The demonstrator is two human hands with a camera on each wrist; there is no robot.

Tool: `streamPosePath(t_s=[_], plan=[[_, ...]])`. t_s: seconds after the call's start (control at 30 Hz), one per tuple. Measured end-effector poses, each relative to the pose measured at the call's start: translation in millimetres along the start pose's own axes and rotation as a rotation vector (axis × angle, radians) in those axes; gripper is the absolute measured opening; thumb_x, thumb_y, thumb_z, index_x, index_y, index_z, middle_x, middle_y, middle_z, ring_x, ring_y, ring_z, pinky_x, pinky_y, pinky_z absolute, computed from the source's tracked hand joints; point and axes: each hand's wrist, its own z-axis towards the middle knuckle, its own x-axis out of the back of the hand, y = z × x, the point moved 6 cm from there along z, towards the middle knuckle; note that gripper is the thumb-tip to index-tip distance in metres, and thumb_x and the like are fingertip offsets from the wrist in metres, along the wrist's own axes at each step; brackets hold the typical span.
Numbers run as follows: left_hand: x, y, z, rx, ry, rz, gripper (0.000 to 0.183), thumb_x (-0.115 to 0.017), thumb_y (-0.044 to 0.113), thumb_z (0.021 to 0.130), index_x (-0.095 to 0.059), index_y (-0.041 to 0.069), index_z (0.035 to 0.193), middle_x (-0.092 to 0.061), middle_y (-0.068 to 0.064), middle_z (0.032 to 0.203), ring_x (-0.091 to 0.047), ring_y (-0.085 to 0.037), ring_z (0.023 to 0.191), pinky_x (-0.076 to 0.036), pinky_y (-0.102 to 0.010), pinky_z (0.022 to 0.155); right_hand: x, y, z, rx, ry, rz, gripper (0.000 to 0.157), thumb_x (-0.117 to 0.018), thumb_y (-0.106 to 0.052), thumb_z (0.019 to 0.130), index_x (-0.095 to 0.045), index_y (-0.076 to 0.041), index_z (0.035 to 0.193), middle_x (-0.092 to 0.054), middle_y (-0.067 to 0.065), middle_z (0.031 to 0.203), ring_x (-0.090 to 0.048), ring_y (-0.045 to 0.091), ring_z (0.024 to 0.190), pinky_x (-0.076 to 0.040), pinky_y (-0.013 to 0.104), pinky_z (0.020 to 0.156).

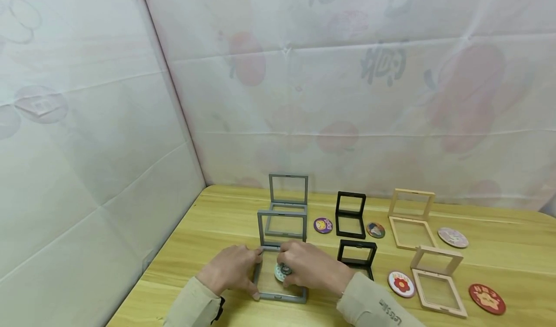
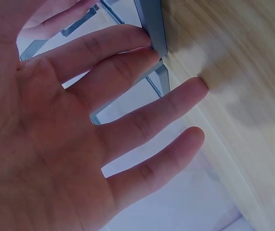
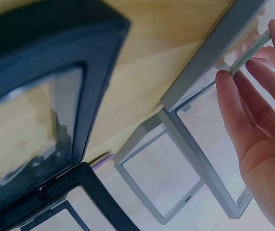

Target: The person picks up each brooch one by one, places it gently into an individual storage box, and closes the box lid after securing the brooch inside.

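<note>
My right hand [image 1: 312, 266] pinches the edge of a round pale-green button badge [image 1: 280, 273] over the lower pane of the nearer grey display frame [image 1: 280, 297]. The right wrist view shows the badge [image 3: 251, 52] tilted, edge-on between thumb and fingertips. My left hand [image 1: 232, 269] lies along that frame's left side, thumb near the front corner. Its fingers are straight and spread in the left wrist view, two fingertips touching the grey frame [image 2: 151, 24]. The frame stands unfolded, its upper half [image 1: 259, 228] upright. Part of the badge is hidden by my right fingers.
Behind stands another unfolded grey frame [image 1: 288, 175]. Rightward are black frames [image 1: 351, 236], [image 1: 357, 243] and beige frames [image 1: 412, 247], [image 1: 438, 275]. Between them lie a purple badge [image 1: 323, 225], a multicoloured badge [image 1: 375, 230], a flower badge [image 1: 401, 284], a pale badge [image 1: 453, 237] and a red badge [image 1: 487, 299].
</note>
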Motion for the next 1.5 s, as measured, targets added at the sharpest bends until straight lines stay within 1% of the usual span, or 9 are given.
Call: streamPosePath(t_s=[0.07,0.2,0.5,0.6,0.8,1.03,1.23,1.37,1.5], plan=[[0.7,-0.2,0.2,0.003,-0.001,-0.001,0.074,-0.097,0.038,0.060,-0.073,-0.002,0.117,-0.069,-0.018,0.124,-0.033,-0.004,0.052,-0.036,-0.021,0.049,-0.9,-0.4,1.0,0.004,-0.002,-0.004,0.032,-0.088,-0.029,0.079,-0.076,-0.009,0.100,-0.068,0.002,0.106,-0.062,0.008,0.091,-0.053,0.020,0.078],[1.4,-0.6,0.6,0.007,-0.003,-0.007,0.074,-0.097,0.037,0.060,-0.073,-0.002,0.118,-0.069,-0.019,0.123,-0.037,-0.005,0.054,-0.038,-0.022,0.051,-1.7,-0.4,2.5,0.009,0.003,-0.019,0.032,-0.089,-0.030,0.078,-0.076,-0.009,0.099,-0.068,0.001,0.104,-0.061,0.007,0.090,-0.053,0.019,0.078],[1.7,-1.1,0.3,0.013,-0.012,-0.033,0.076,-0.097,0.036,0.060,-0.072,-0.004,0.119,-0.070,-0.020,0.120,-0.039,-0.005,0.055,-0.040,-0.021,0.054,-3.2,-0.7,6.1,0.006,0.004,-0.016,0.034,-0.089,-0.031,0.077,-0.076,-0.010,0.101,-0.066,-0.002,0.099,-0.058,0.003,0.083,-0.051,0.017,0.073],[0.6,-1.1,0.6,0.013,-0.012,-0.038,0.075,-0.097,0.036,0.060,-0.072,-0.004,0.118,-0.070,-0.020,0.120,-0.038,-0.005,0.054,-0.040,-0.021,0.052,-3.2,-1.2,7.4,0.006,0.007,-0.020,0.035,-0.089,-0.032,0.076,-0.076,-0.010,0.100,-0.065,-0.003,0.097,-0.058,0.003,0.081,-0.051,0.017,0.073],[0.3,-1.0,0.4,0.019,-0.010,-0.030,0.075,-0.097,0.036,0.059,-0.072,-0.003,0.118,-0.068,-0.020,0.125,-0.038,-0.005,0.053,-0.039,-0.021,0.051,-3.6,-1.0,8.9,0.007,0.008,-0.020,0.036,-0.089,-0.033,0.076,-0.076,-0.010,0.099,-0.065,-0.002,0.097,-0.059,0.005,0.081,-0.053,0.020,0.073],[0.4,-0.8,0.2,0.020,-0.012,-0.023,0.079,-0.097,0.037,0.059,-0.071,-0.004,0.121,-0.068,-0.020,0.125,-0.042,-0.006,0.056,-0.042,-0.021,0.055,-5.9,0.3,9.8,-0.009,0.005,-0.019,0.036,-0.089,-0.034,0.076,-0.075,-0.011,0.099,-0.066,-0.001,0.099,-0.059,0.005,0.081,-0.053,0.020,0.071],[-0.1,-0.4,-0.5,0.008,-0.005,-0.027,0.079,-0.097,0.036,0.059,-0.070,-0.004,0.121,-0.070,-0.020,0.121,-0.037,-0.005,0.052,-0.040,-0.020,0.051,-5.9,0.2,9.0,-0.015,-0.002,-0.008,0.037,-0.087,-0.035,0.078,-0.076,-0.009,0.102,-0.068,0.003,0.105,-0.062,0.007,0.084,-0.054,0.021,0.074],[0.3,0.0,-0.6,0.007,0.000,-0.030,0.078,-0.097,0.036,0.059,-0.070,-0.004,0.120,-0.070,-0.020,0.120,-0.032,-0.004,0.050,-0.037,-0.020,0.048,-4.0,1.0,7.4,-0.001,-0.020,0.028,0.036,-0.087,-0.031,0.080,-0.076,-0.008,0.105,-0.068,0.004,0.107,-0.063,0.008,0.087,-0.054,0.022,0.077],[0.2,-0.2,0.0,0.012,-0.004,-0.028,0.077,-0.097,0.036,0.059,-0.071,-0.004,0.120,-0.069,-0.019,0.122,-0.031,-0.004,0.050,-0.037,-0.020,0.049,-3.8,2.5,7.1,0.004,-0.030,0.046,0.032,-0.087,-0.027,0.081,-0.076,-0.008,0.104,-0.067,0.002,0.105,-0.061,0.006,0.086,-0.053,0.021,0.076]])
